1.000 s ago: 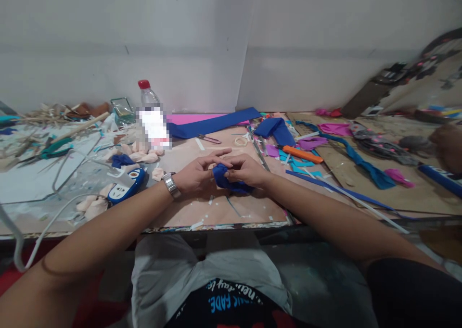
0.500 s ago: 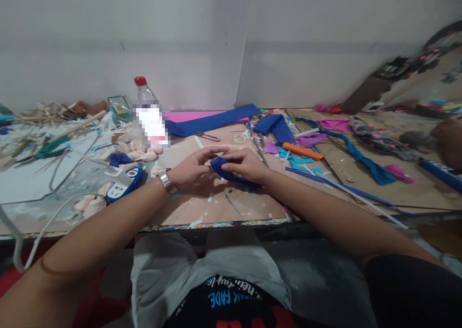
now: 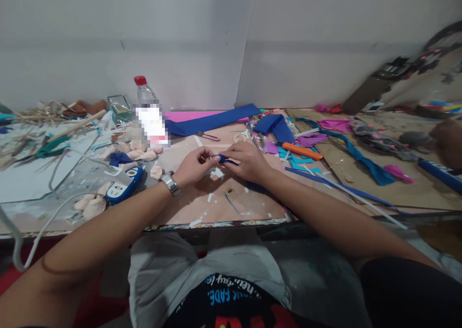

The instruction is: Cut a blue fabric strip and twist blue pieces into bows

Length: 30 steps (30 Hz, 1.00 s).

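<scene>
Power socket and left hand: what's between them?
Small peach scrap, then the wristwatch just behind the left hand; shows in the head view.

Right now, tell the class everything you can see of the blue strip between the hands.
The blue strip looks like thin cloth or crepe paper, bunched narrow over the tabletop. The left hand touches its end with the thumb; the right hand grips it, hiding its middle. More blue shows below the right hand; its full length is hidden.
</scene>
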Tool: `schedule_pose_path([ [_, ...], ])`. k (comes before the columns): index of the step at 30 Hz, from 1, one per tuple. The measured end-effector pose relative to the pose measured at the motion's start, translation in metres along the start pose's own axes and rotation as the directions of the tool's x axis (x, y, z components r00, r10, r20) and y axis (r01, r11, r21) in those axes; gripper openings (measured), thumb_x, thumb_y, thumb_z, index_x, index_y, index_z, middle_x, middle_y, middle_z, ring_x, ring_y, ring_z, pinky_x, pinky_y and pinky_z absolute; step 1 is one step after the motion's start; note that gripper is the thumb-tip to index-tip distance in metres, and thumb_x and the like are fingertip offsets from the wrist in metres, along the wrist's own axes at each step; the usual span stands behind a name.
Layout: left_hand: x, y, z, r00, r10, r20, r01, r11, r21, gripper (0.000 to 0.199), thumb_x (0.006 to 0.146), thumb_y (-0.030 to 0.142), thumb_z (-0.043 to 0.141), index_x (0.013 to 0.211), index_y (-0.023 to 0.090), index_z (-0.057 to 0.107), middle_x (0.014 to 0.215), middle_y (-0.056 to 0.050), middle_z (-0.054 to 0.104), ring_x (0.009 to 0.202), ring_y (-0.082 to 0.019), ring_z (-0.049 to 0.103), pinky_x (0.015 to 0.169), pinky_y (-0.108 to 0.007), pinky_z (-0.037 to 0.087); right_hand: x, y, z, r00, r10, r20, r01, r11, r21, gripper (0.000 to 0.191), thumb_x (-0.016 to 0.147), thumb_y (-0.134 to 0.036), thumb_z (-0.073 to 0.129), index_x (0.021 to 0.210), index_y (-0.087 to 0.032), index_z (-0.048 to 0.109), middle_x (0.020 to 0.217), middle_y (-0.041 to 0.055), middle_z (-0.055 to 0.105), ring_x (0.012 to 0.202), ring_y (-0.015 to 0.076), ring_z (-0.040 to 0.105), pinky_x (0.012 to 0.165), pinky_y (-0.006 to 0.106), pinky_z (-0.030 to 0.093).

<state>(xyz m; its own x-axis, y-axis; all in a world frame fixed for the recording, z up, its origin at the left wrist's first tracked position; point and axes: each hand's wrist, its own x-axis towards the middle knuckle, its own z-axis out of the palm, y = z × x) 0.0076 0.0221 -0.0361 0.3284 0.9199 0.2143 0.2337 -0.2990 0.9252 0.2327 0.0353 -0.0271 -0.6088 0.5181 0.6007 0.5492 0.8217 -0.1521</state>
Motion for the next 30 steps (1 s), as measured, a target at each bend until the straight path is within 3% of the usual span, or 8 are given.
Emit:
schedule_pose_path([
  [3,0.001,0.0,0.0,0.998,-0.025,0.052,0.025,1.0,-0.006,0.052,0.084,0.067,0.07,0.086,0.016,0.07,0.071,-0.002,0.064,0.063,-0.014,0.051,0.06,-0.027,0.037,0.0,-0.003,0.0,0.999,-0.023,0.027,0.024,0.999,-0.031,0.023,0.096,-0.029,0.064,0.11,-0.02,0.079,0.094,0.0112,0.076,0.085,0.0253,0.063,0.078,0.04,0.046],
  [7,0.002,0.002,-0.003,0.98,-0.142,0.138,0.155,0.984,-0.087,0.058,0.077,0.073,0.073,0.082,0.015,0.072,0.058,0.001,0.054,0.053,-0.011,0.04,0.052,-0.026,0.027,0.0,-0.008,-0.002,0.997,-0.055,0.053,0.057,0.998,-0.035,0.021,0.097,-0.03,0.063,0.106,-0.02,0.079,0.094,0.0109,0.076,0.085,0.0252,0.061,0.079,0.041,0.045],
  [11,0.002,0.003,-0.004,0.961,-0.205,0.186,0.23,0.965,-0.127,0.056,0.073,0.07,0.078,0.08,0.015,0.071,0.057,0.003,0.051,0.049,-0.009,0.038,0.048,-0.025,0.023,0.0,-0.012,-0.001,0.996,-0.07,0.057,0.073,0.996,-0.05,0.019,0.095,-0.029,0.065,0.103,-0.021,0.08,0.095,0.0109,0.076,0.086,0.0254,0.06,0.08,0.041,0.044],
  [17,0.001,0.006,-0.006,0.957,-0.206,0.206,0.244,0.952,-0.183,0.056,0.07,0.068,0.082,0.079,0.015,0.07,0.057,0.003,0.052,0.049,-0.008,0.037,0.047,-0.024,0.023,0.001,-0.008,0.0,0.999,-0.033,-0.005,0.033,0.998,0.055,0.021,0.095,-0.033,0.07,0.109,-0.019,0.077,0.094,0.01,0.078,0.086,0.0247,0.065,0.08,0.039,0.045],
  [21,0.0,0.01,-0.008,0.944,-0.254,0.211,0.295,0.936,-0.19,0.058,0.069,0.071,0.081,0.08,0.015,0.067,0.057,0.004,0.049,0.048,-0.007,0.035,0.046,-0.023,0.022,0.001,-0.005,-0.005,0.999,0.017,-0.045,-0.012,0.993,0.115,0.018,0.09,-0.037,0.078,0.095,-0.019,0.076,0.086,0.0069,0.078,0.081,0.023,0.065,0.079,0.037,0.045],
  [30,0.0,0.007,-0.01,0.947,-0.209,0.246,0.261,0.943,-0.204,0.056,0.077,0.071,0.075,0.081,0.017,0.061,0.062,0.005,0.045,0.052,-0.008,0.034,0.048,-0.023,0.022,0.002,-0.007,-0.008,0.997,-0.056,-0.057,0.064,0.986,0.153,0.01,0.095,-0.029,0.072,0.091,-0.02,0.074,0.082,0.0052,0.078,0.079,0.0221,0.063,0.077,0.037,0.047],
])
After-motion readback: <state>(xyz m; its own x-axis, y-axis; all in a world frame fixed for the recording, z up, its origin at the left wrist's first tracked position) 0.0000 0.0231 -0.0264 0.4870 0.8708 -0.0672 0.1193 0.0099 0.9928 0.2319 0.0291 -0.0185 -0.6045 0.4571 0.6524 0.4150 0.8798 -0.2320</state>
